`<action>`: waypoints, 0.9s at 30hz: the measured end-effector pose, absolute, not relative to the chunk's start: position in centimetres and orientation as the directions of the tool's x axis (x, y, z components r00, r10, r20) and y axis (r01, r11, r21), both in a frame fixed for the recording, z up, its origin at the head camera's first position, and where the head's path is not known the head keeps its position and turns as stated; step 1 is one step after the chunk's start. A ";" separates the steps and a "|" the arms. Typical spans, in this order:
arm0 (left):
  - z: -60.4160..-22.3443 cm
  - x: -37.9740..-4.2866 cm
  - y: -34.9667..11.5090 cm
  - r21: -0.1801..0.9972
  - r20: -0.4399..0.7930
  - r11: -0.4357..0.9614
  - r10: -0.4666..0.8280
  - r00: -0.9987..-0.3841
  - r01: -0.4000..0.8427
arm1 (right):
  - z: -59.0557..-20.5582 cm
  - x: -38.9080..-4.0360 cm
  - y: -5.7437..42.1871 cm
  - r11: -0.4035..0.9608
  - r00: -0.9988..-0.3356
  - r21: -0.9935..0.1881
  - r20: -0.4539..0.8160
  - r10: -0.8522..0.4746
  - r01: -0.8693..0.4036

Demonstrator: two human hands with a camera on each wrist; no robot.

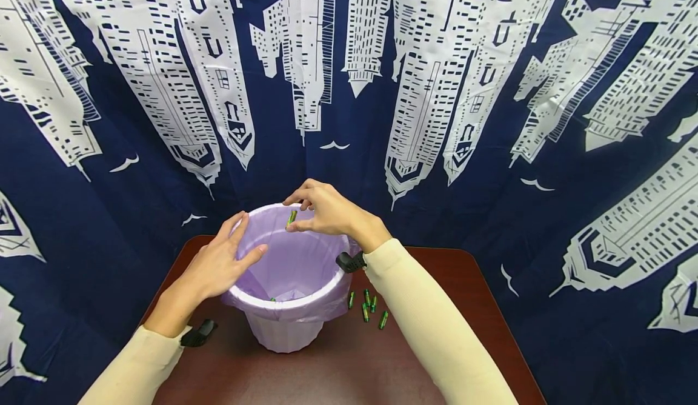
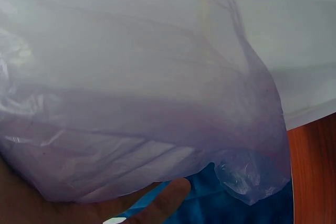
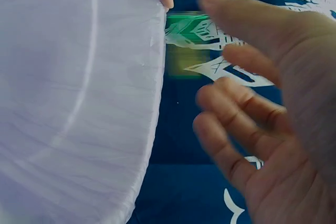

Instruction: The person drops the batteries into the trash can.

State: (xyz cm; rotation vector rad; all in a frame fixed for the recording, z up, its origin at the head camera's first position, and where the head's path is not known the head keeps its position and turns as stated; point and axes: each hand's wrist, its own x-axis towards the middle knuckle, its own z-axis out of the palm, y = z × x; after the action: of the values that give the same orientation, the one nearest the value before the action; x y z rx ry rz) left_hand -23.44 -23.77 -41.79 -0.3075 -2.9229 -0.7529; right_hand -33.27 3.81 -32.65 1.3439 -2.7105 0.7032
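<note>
Battery [image 1: 291,219]: small green-and-yellow cylinder, blurred in right wrist view, mid-air, over mouth of bin [image 1: 286,335] in head view. Right hand [image 1: 329,208] released, fingers spread near it. Left hand [image 1: 220,262] grips nothing, rests at rim against purple liner [image 1: 294,259]. Counts: one airborne, five loose batteries [image 1: 384,319] on table [image 1: 354,374]; one bin, one liner.

Near your right hand [image 1: 329,211] is a tilted green-and-yellow battery [image 1: 292,218]; five similar batteries [image 1: 365,312] lie beside your lilac-lined white bin [image 1: 286,333].
</note>
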 end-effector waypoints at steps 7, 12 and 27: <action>-41.7 -23.5 -23.7 0.465 0.160 0.856 0.167 -0.973 0.224 | -33.2 -33.1 4.9 0.586 -0.669 -0.353 0.185 -0.720 -0.729; -41.8 -23.4 -23.7 0.464 0.163 0.857 0.165 -0.973 0.224 | -33.5 -32.9 5.9 0.583 -0.669 -0.350 0.219 -0.710 -0.733; -41.9 -23.5 -23.6 0.463 0.169 0.858 0.159 -0.973 0.221 | -35.0 -32.2 9.4 0.545 -0.663 -0.381 0.357 -0.658 -0.746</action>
State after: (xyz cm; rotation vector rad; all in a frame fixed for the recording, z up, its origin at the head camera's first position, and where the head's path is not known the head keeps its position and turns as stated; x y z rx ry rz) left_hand -23.51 -23.64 -41.87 -0.2986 -2.9071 -0.7475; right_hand -32.19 9.40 -34.98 1.1960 -2.6073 0.7671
